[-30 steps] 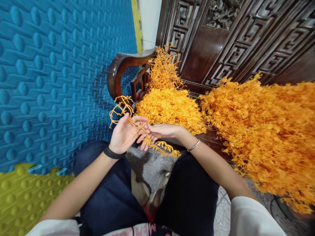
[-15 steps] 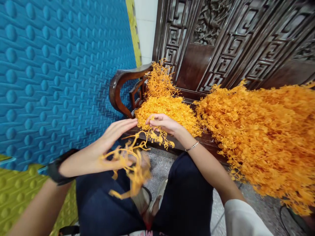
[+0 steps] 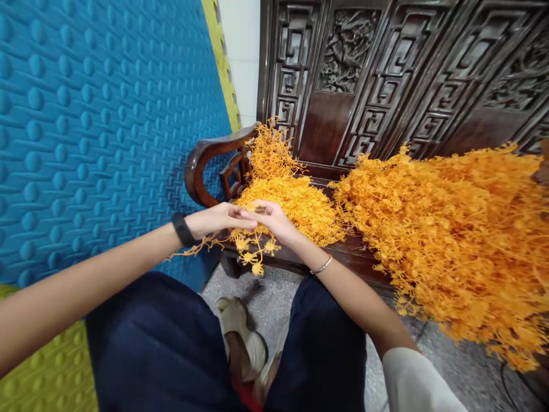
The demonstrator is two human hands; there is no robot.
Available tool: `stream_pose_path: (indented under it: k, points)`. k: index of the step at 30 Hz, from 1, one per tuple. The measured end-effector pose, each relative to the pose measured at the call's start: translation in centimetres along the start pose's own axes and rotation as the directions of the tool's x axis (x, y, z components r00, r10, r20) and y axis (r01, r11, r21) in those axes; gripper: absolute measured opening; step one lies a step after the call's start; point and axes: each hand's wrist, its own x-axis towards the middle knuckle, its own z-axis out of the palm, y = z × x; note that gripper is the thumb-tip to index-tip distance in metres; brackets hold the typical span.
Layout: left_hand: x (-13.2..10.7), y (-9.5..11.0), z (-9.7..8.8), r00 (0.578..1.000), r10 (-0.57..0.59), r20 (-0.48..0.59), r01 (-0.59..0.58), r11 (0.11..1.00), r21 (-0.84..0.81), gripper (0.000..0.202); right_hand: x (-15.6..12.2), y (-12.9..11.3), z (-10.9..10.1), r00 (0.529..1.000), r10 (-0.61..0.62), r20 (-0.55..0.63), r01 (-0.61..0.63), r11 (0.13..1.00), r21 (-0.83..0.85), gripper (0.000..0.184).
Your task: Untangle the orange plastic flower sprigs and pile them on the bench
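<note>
My left hand (image 3: 217, 220) and my right hand (image 3: 269, 218) meet fingertip to fingertip over the front edge of a dark carved wooden bench (image 3: 343, 256). Both pinch the same orange plastic sprig (image 3: 251, 247), whose branches dangle below my fingers. Just behind my hands lies a small heap of orange sprigs (image 3: 295, 200) on the bench seat. A much larger heap of orange sprigs (image 3: 458, 229) covers the seat to the right. My left wrist wears a black band, my right a thin bracelet.
A blue studded foam mat (image 3: 94, 120) stands on the left, with a yellow-green one (image 3: 55, 372) below it. The bench's curved armrest (image 3: 206, 157) and carved back (image 3: 386, 68) rise behind the heaps. My knees in dark trousers and a shoe (image 3: 242, 332) are below, on speckled floor.
My left hand let a loose bunch fall near my lap, then reached forward to join the right hand on a sprig at the small heap. The view tilted upward.
</note>
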Motion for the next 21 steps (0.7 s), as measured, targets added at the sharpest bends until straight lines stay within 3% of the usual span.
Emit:
stream_pose_path:
  k: [4, 10, 15, 21]
  points:
    - [1.0, 0.7, 0.4, 0.985, -0.101, -0.139, 0.087, 0.991, -0.104, 0.034, 0.4, -0.2, -1.8, 0.983, -0.022, -0.182, 0.010, 0.998, -0.066, 0.028]
    - [2.0, 1.1, 1.7, 0.969, -0.085, -0.231, 0.032, 0.974, -0.226, 0.026, 0.7, -0.7, -3.5, 0.935, 0.116, -0.334, -0.076, 0.989, 0.130, 0.021]
    - [3.5, 0.9, 2.4, 0.943, -0.132, -0.305, 0.040, 0.956, -0.292, 0.028, 1.9, -0.6, -3.0, 0.781, 0.234, -0.579, -0.094, 0.961, 0.261, 0.018]
    - [5.5, 1.0, 2.4, 0.937, -0.157, -0.313, 0.061, 0.954, -0.295, 0.033, 4.1, 1.1, -1.9, 0.631, 0.109, -0.768, 0.024, 0.987, 0.160, 0.022]
